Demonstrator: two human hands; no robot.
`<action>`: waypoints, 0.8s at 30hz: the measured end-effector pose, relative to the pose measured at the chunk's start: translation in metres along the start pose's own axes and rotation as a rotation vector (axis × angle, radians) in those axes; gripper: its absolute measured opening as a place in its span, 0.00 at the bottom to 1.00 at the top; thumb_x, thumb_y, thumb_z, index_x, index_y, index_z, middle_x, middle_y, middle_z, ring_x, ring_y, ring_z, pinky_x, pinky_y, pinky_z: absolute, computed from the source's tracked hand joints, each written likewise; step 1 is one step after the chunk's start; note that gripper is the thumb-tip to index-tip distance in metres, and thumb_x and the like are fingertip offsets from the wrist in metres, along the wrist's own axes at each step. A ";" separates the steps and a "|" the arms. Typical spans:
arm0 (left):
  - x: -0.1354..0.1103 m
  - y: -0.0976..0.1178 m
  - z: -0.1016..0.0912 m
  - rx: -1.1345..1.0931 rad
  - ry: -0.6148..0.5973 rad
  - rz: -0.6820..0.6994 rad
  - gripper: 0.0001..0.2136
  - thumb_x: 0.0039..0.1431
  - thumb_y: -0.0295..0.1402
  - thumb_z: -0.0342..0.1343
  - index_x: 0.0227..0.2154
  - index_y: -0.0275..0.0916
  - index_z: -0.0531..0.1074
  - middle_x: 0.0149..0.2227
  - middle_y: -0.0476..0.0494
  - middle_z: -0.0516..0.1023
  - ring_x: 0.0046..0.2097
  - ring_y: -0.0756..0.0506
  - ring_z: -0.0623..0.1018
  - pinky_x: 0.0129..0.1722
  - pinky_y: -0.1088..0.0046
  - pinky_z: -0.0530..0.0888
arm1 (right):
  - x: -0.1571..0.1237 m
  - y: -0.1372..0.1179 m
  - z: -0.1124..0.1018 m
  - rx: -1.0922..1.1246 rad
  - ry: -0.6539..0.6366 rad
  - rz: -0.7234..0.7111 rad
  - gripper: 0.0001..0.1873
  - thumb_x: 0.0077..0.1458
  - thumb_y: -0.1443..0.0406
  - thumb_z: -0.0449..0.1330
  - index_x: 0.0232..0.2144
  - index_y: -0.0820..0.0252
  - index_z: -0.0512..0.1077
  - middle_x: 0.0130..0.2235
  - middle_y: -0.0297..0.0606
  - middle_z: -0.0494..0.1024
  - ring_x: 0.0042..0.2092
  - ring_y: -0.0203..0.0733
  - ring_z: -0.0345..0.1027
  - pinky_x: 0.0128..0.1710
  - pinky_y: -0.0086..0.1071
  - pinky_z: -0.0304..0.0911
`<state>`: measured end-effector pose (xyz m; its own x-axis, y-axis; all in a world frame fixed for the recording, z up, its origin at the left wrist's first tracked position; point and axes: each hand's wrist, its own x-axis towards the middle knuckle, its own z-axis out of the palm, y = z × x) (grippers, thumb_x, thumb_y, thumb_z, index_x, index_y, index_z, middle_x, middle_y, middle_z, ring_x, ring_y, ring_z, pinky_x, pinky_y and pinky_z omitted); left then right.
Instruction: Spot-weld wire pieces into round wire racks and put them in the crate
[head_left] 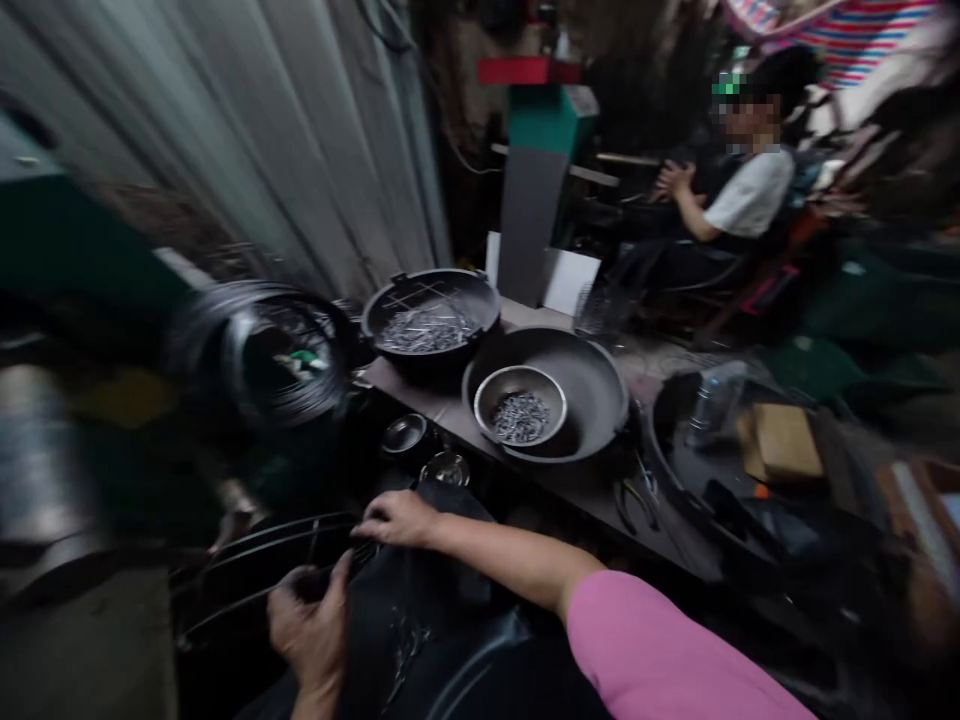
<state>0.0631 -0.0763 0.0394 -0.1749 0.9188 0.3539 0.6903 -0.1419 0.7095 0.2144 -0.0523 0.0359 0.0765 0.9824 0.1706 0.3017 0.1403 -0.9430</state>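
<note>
My left hand (311, 625) is low in the view, its thumb raised and its fingers curled in. Just above and to its right, my right hand (405, 518) reaches across with bent fingers close together. Something thin and dark lies between the two hands, too blurred and dark to name. Under them a black cover (450, 570) spreads over my lap, with a few thin metal pieces (409, 645) on it. Past my right hand stand a small metal dish (403, 433) and a second shiny dish (445, 468).
On the bench, a black pan (592, 390) contains a steel bowl (559, 400) of small metal pieces; another pan (382, 300) has wire pieces. A wire coil (232, 370) is left. Pliers (637, 505), a plastic bottle (705, 400) and a box (787, 440) lie right. A co-worker (750, 200) sits behind.
</note>
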 end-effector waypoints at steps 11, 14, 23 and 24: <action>-0.006 0.028 -0.031 -0.249 0.051 -0.257 0.21 0.36 0.47 0.63 0.28 0.40 0.63 0.26 0.52 0.66 0.29 0.48 0.69 0.35 0.67 0.69 | -0.078 -0.034 -0.107 -0.766 -0.169 0.219 0.12 0.50 0.63 0.62 0.39 0.51 0.74 0.42 0.30 0.78 0.46 0.35 0.69 0.45 0.23 0.60; -0.007 0.022 -0.035 -0.290 0.085 -0.288 0.21 0.33 0.45 0.64 0.26 0.38 0.65 0.25 0.52 0.66 0.29 0.48 0.69 0.36 0.67 0.69 | -0.120 -0.017 -0.184 -0.987 -0.092 0.559 0.07 0.50 0.74 0.57 0.31 0.68 0.76 0.35 0.52 0.78 0.40 0.50 0.73 0.39 0.36 0.65; -0.015 0.014 -0.026 -0.630 0.209 -0.280 0.20 0.36 0.40 0.66 0.31 0.38 0.66 0.29 0.52 0.68 0.31 0.51 0.69 0.35 0.73 0.67 | -0.171 0.044 -0.272 -1.301 0.068 0.707 0.16 0.48 0.78 0.48 0.28 0.63 0.75 0.38 0.62 0.74 0.35 0.52 0.73 0.30 0.37 0.64; -0.015 0.013 -0.026 -0.660 0.218 -0.286 0.19 0.36 0.39 0.66 0.31 0.38 0.66 0.29 0.52 0.68 0.31 0.52 0.69 0.35 0.73 0.67 | -0.173 0.047 -0.275 -1.298 0.067 0.663 0.15 0.48 0.77 0.49 0.26 0.61 0.75 0.35 0.60 0.74 0.32 0.51 0.73 0.28 0.38 0.63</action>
<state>0.0561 -0.1017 0.0594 -0.4671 0.8687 0.1646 0.0443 -0.1629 0.9856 0.4763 -0.2496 0.0410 0.5723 0.8085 -0.1374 0.8194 -0.5703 0.0573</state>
